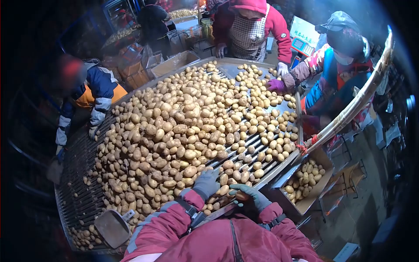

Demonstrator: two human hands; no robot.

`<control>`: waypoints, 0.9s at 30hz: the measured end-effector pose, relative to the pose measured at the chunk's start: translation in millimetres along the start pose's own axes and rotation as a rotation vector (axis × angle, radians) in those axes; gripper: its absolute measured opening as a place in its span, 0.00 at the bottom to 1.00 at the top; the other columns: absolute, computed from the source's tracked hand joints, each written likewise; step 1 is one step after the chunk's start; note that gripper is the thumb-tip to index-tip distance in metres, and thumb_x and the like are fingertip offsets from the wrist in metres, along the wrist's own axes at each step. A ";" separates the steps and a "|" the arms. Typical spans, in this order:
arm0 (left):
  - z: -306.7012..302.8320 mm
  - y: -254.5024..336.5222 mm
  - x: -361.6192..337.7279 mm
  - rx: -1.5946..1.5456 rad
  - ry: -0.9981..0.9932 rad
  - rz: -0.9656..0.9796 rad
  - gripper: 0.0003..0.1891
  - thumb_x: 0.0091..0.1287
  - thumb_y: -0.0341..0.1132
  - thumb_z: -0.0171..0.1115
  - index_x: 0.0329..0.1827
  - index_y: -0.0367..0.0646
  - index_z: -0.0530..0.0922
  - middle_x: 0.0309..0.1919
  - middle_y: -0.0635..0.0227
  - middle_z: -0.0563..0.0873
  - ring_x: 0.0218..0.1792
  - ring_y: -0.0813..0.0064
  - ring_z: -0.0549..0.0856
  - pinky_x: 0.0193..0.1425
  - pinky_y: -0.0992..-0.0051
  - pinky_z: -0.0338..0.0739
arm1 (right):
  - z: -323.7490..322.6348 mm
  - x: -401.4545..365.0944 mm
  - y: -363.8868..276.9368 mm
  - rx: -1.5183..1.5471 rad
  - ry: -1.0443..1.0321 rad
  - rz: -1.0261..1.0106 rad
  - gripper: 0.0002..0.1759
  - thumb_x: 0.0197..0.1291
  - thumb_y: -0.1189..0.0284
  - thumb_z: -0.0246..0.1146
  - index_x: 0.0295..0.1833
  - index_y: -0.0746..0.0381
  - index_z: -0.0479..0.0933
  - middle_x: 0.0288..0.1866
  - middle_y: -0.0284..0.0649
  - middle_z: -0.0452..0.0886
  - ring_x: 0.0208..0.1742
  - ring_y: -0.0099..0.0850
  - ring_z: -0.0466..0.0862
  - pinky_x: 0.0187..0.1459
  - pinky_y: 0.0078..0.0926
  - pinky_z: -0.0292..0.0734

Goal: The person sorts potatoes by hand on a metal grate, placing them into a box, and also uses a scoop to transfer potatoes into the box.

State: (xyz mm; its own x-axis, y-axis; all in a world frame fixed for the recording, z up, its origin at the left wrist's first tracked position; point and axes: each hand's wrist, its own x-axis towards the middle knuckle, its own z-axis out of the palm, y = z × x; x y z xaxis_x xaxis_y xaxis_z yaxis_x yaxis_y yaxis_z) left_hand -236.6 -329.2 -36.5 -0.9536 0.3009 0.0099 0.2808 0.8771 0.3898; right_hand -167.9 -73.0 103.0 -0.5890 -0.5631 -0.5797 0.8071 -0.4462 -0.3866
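Observation:
A large heap of potatoes (152,135) covers a slatted metal sorting table (76,192) in front of me. My left hand (206,184), in a grey glove, lies on the near side of the heap with its fingers stretched out over the potatoes. To its right my right hand (253,197), gloved too, is at the table's near edge, its fingers and thumb apart and pointing left toward several potatoes beside it. No potato shows clearly in either hand. A scoop with a short handle (112,228) rests on the slats left of my left arm.
A cardboard box of potatoes (310,183) stands below the table's right edge. A long curved pole (355,107) rises from the table's right corner. Co-workers stand around: a purple glove (276,85) and a white glove (282,69) at the far right, a blue-sleeved person (100,85) at left.

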 end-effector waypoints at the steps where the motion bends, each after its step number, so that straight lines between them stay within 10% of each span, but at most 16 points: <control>1: -1.6 1.7 0.2 -0.004 -0.004 0.002 0.27 0.63 0.43 0.63 0.67 0.55 0.77 0.61 0.58 0.79 0.65 0.53 0.78 0.65 0.52 0.75 | -1.0 1.6 3.2 0.001 -0.001 -0.003 0.22 0.72 0.64 0.66 0.68 0.57 0.79 0.57 0.35 0.86 0.48 0.27 0.83 0.49 0.23 0.77; 14: -18.5 19.2 9.7 0.042 -0.122 -0.041 0.23 0.63 0.34 0.60 0.63 0.56 0.79 0.59 0.58 0.80 0.62 0.51 0.79 0.64 0.52 0.77 | 29.7 -16.5 10.9 -0.036 0.279 -0.027 0.34 0.77 0.42 0.53 0.60 0.65 0.81 0.31 0.39 0.84 0.23 0.28 0.82 0.21 0.22 0.74; 23: 6.4 -2.8 23.1 0.074 -0.107 -0.061 0.19 0.62 0.35 0.64 0.57 0.49 0.82 0.56 0.54 0.83 0.59 0.50 0.83 0.62 0.55 0.79 | -14.9 -17.5 -2.4 0.013 0.126 -0.033 0.33 0.76 0.44 0.56 0.63 0.63 0.80 0.33 0.40 0.85 0.26 0.30 0.84 0.25 0.23 0.78; 27: 20.1 -17.1 32.5 0.138 -0.215 -0.078 0.16 0.62 0.36 0.65 0.54 0.46 0.84 0.55 0.53 0.84 0.58 0.51 0.84 0.62 0.56 0.80 | -33.0 -27.1 -6.0 0.029 0.205 -0.174 0.26 0.73 0.53 0.63 0.63 0.63 0.80 0.47 0.41 0.87 0.44 0.31 0.87 0.37 0.27 0.82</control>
State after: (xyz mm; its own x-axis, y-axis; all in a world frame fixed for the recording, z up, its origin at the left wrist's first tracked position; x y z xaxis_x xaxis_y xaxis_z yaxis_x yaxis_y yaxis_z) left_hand -270.2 -326.9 -61.4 -0.9322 0.2899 -0.2167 0.2334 0.9391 0.2523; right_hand -155.4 -32.1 97.4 -0.6956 -0.3250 -0.6407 0.6914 -0.5453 -0.4740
